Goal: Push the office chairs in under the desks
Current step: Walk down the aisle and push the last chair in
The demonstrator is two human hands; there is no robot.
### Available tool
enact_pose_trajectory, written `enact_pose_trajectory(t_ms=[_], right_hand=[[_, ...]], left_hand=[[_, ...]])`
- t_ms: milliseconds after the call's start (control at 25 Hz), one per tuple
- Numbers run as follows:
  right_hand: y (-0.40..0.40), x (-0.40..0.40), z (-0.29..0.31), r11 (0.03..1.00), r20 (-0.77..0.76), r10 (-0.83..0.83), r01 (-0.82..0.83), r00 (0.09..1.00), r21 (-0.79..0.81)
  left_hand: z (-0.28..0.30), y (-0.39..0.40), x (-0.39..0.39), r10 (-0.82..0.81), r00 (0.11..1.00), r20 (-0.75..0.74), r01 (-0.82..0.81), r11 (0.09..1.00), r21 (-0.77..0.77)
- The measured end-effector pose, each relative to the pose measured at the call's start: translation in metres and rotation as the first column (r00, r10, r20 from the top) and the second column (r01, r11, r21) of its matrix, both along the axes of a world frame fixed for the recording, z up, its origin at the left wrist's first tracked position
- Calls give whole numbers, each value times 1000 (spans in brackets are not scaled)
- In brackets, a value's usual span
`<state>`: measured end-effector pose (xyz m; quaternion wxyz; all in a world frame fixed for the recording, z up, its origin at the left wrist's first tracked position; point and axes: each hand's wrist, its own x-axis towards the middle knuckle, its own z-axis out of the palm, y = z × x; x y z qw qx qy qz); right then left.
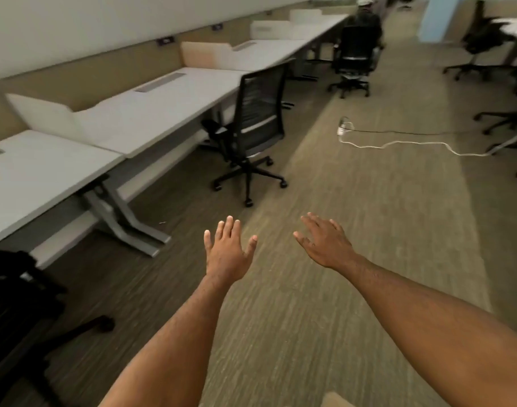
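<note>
Reaching forward over the striped grey-brown carpet [324, 304]: left hand [227, 254] and right hand [324, 245], both spread flat with fingers apart, gripping nothing, touching nothing.

Standing at 12 o'clock from the hands, well apart from them: black mesh-back office chair with a five-star castor base [252, 133]. Backrest dark and see-through, crossed by a pale lumbar band; seat pad grey; one black armrest showing on the desk side. Facing the long grey-white desk with grey metal legs [151, 113], seat front reaching under the desk edge, base and backrest sitting out on the carpet.

Showing at 8 o'clock, blurred and cut off by the frame edge: second black office chair [19, 304], just beside the near desk section.

Sitting at 1 o'clock, far down the row: seated person in dark clothing and a pale cap [365, 19] on another black chair [354, 54].

Lying at 2 o'clock on the carpet: white power strip with a white cable and a black cable [342, 129].

Showing no legible brands, labels or writing; small dark wall plates [165, 41] above the desks too blurred for reading.
</note>
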<state>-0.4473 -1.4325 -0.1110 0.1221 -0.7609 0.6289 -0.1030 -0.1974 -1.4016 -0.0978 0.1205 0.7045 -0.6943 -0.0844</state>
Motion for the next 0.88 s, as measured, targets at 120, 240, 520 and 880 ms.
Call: enact_pose_trajectory(t_ms=[120, 240, 520, 880], right_hand=[[-9, -90, -1, 995, -22, -94, 94, 995, 22], [-16, -160, -1, 982, -31, -184, 185, 983, 29], [-64, -274, -15, 931, -3, -362, 362, 932, 47], [-246, -404, 10, 873, -41, -487, 485, 872, -57]], left_hand=[[-3, -45, -87, -109, 994, 4, 109, 994, 13], [-3, -82, -161, -232, 972, 23, 231, 973, 14], [-23, -174, -283, -433, 901, 10, 433, 901, 27], [-24, -391, -405, -550, 835, 18, 550, 835, -13]])
